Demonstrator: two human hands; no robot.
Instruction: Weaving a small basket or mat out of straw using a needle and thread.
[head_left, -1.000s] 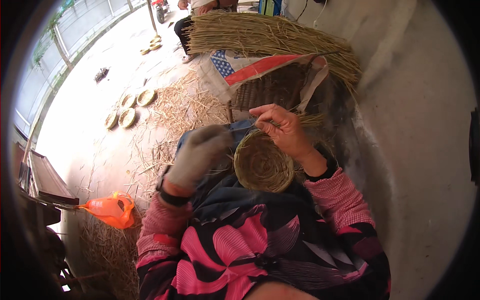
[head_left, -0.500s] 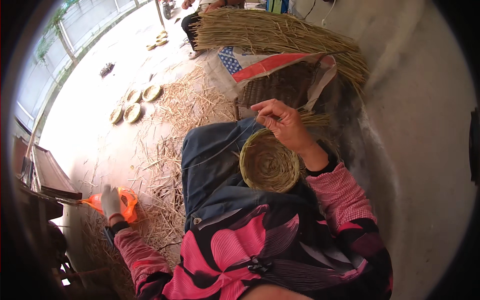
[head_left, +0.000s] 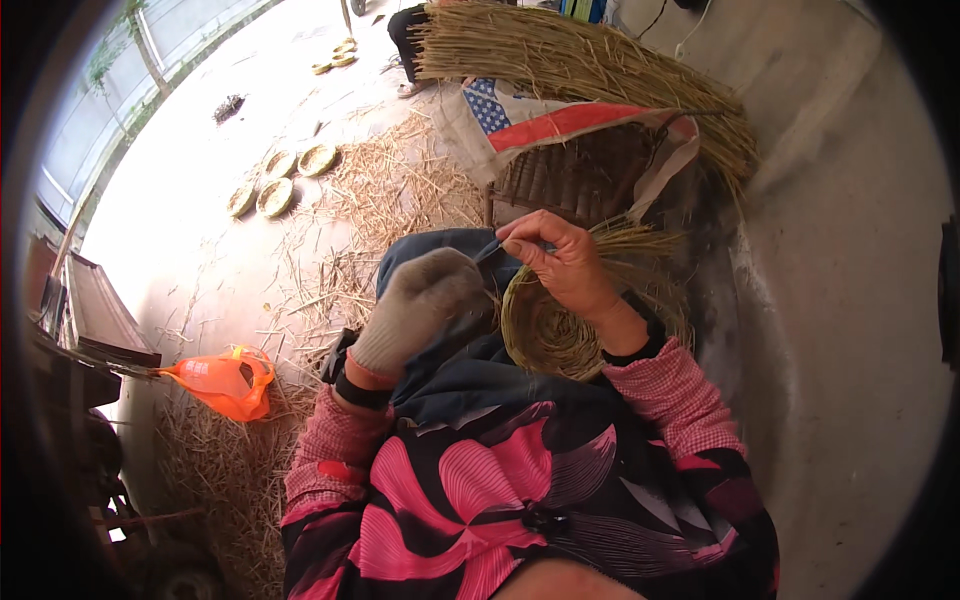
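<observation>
A round woven straw basket [head_left: 555, 330] rests tilted on my lap, its hollow turned up toward me. Above its rim, my bare right hand [head_left: 566, 265] pinches a thin strand between thumb and forefinger; the strand itself barely shows now. My left hand [head_left: 425, 300], in a pale work glove, is in front of my left knee, close to the right fingertips. Its fingers look curled together, somewhat blurred, and what they hold is hidden. Loose straw stalks [head_left: 635, 243] stick out behind the basket, beside my right hand.
An orange plastic bag [head_left: 225, 385] hangs at the left. Several finished baskets [head_left: 275, 197] lie on the straw-littered floor. Ahead, a large straw bundle [head_left: 590, 55] lies beyond a slatted chair [head_left: 570, 180] draped with a printed sack [head_left: 550, 125]. Another person's leg [head_left: 405, 45] shows behind.
My left hand has come from the orange bag to beside my right hand. The right hand keeps its pinch. The whole view has shifted slightly.
</observation>
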